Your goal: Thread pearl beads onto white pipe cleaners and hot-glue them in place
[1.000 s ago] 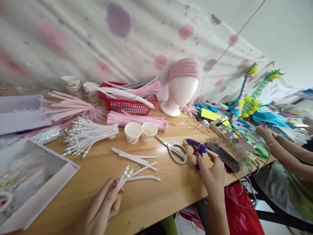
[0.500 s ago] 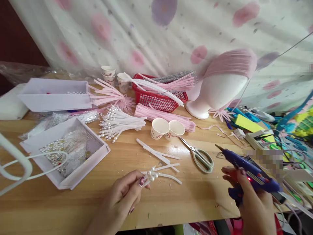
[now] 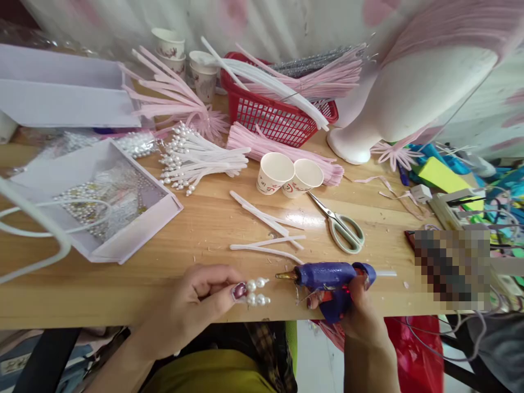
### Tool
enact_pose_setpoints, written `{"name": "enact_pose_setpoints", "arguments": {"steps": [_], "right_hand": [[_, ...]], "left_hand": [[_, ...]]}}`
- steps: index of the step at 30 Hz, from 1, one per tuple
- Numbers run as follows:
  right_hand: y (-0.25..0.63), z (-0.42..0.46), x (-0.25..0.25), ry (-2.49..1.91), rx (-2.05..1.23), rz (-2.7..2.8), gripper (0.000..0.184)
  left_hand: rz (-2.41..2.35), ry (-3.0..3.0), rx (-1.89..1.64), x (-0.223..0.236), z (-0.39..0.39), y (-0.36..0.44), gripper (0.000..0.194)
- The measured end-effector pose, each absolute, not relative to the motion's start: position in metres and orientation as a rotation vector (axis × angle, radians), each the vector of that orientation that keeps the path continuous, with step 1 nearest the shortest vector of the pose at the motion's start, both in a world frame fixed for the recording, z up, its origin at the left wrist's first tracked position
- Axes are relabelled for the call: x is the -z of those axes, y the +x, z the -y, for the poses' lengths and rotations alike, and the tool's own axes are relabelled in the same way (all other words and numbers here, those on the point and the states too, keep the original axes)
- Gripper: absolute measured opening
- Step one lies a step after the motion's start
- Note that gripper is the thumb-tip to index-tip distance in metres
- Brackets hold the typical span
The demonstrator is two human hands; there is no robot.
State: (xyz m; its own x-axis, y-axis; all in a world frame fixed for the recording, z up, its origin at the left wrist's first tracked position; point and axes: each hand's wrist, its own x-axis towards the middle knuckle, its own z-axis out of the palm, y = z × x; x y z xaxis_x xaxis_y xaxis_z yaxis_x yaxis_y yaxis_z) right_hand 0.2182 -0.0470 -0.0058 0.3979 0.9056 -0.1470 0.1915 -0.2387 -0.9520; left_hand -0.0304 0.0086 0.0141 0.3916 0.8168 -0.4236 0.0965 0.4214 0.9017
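Observation:
Between the thumb and fingers of my left hand [image 3: 208, 297] are pinched pearl-tipped stems [image 3: 257, 291], their white beads poking out to the right. My right hand [image 3: 356, 305] grips a blue glue gun [image 3: 327, 275] by its handle, a finger at the trigger. Its metal nozzle points left, a short gap from the beads. A clear glue stick [image 3: 385, 273] juts from the gun's back. Just beyond my hands lie several loose white fuzzy stems [image 3: 266, 218]. Scissors with pale handles [image 3: 346, 232] rest to their right.
Two paper cups [image 3: 275, 173] stand behind the loose stems, near a pink stem bundle [image 3: 286, 150] and a red basket [image 3: 278, 123]. Pearl-tipped white stems [image 3: 204, 158] and a bead box [image 3: 164, 218] lie left. A foam head [image 3: 426, 98] stands back right; cables [image 3: 446, 349] hang at right.
My right hand has brought the glue gun leftward and turned its nozzle toward the beads. My left hand still holds the pearl-tipped stems. The view has tilted down.

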Motion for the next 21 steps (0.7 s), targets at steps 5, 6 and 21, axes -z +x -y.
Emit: {"name": "enact_pose_setpoints", "arguments": {"steps": [5,6,21], "right_hand": [[0.222,0.045,-0.006,-1.507,-1.253,0.891,0.065],[0.222,0.045,-0.007,-1.512,-1.278,0.885,0.066],[0.238,0.044,0.003,-1.523,-1.423,0.979,0.073]], "left_hand": [[-1.087,1.103,-0.587,-0.016,-0.011,-0.030,0.026],[-1.089,1.104,-0.583,-0.016,-0.011,-0.030,0.026],[-0.965,1.236,-0.490,-0.013,-0.016,-0.037,0.028]]}}
